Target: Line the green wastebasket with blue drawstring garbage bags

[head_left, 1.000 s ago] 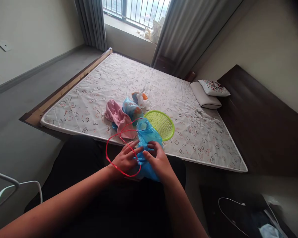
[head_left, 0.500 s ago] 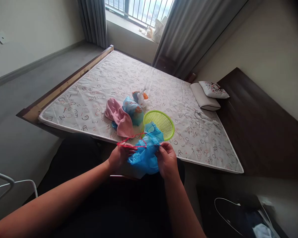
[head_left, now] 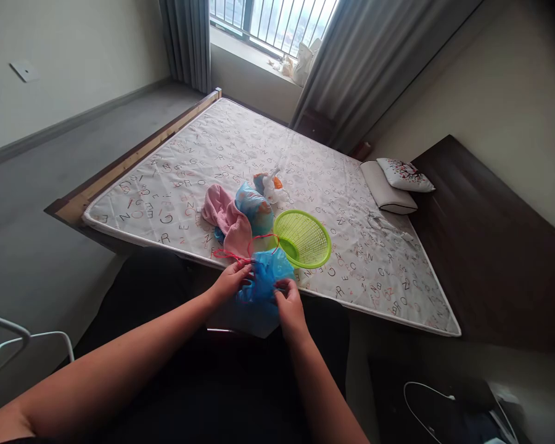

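Note:
A thin blue plastic bag [head_left: 272,269] hangs between my two hands above my lap, at the mattress edge. My left hand [head_left: 234,280] is closed on the bag's left side, with a red drawstring [head_left: 231,254] looping out from its fingertips. The bag's right side is pinched in my right hand [head_left: 290,303]. Just beyond the bag lies a pink cloth [head_left: 229,216], and beside it a knotted blue plastic bag [head_left: 254,208] with something inside. A green mesh basket [head_left: 311,237] leans tilted to the right of the bag, its opening showing.
Behind the basket, a small white and orange plastic packet [head_left: 271,184] rests on the letter-patterned mattress [head_left: 203,154]. Pillows [head_left: 393,185] lie by the dark headboard [head_left: 481,246]. White curved tubing [head_left: 28,345] stands at lower left; a white cable [head_left: 411,401] lies at lower right.
My hands have drawn closer together, and the blue bag between them is more bunched. The red drawstring now reaches over towards the basket. The view has shifted slightly.

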Tool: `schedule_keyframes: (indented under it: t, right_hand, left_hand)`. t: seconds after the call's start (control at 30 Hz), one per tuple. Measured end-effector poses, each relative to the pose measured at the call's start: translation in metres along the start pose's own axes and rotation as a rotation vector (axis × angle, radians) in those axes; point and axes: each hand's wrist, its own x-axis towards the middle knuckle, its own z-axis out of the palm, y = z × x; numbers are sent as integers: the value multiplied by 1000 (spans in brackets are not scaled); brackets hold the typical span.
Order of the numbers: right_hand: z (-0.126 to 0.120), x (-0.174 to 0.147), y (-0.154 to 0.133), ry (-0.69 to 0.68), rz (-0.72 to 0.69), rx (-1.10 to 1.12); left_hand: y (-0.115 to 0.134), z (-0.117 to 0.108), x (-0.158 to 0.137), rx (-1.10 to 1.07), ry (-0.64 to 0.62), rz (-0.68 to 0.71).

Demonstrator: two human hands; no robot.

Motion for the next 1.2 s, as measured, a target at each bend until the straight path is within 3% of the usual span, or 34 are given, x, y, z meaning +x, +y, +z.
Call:
schedule_keyframes:
  t: [0.1,0.2,0.3,0.43,0.57,0.7,1.0,1.2]
  right_hand:
    - [2,-1,-3,135,-175,-136]
    - [11,-3,-10,22,-200,-66]
    - [20,0,-17,-92,-43,166]
    - [22,11,-25,-79,215,309]
    - [13,20,-25,-58,253,340]
    - [7,20,-30,-73,371,450]
    - [6,16,-37,-209,460,347]
    - [3,22,-33,-171,593,371]
  left_hand:
    - [2,0,-2,103,-25,117]
    - [4,3,-13,175,-172,168]
    - [4,5,-23,289,-272,214]
    - [1,4,-25,357,-315,240]
    - [-1,4,-19,346,-288,209]
    - [4,8,-20,468,-273,292]
    - [-8,11,-27,809,-428,462]
    - [-15,6,-24,892,-445,489]
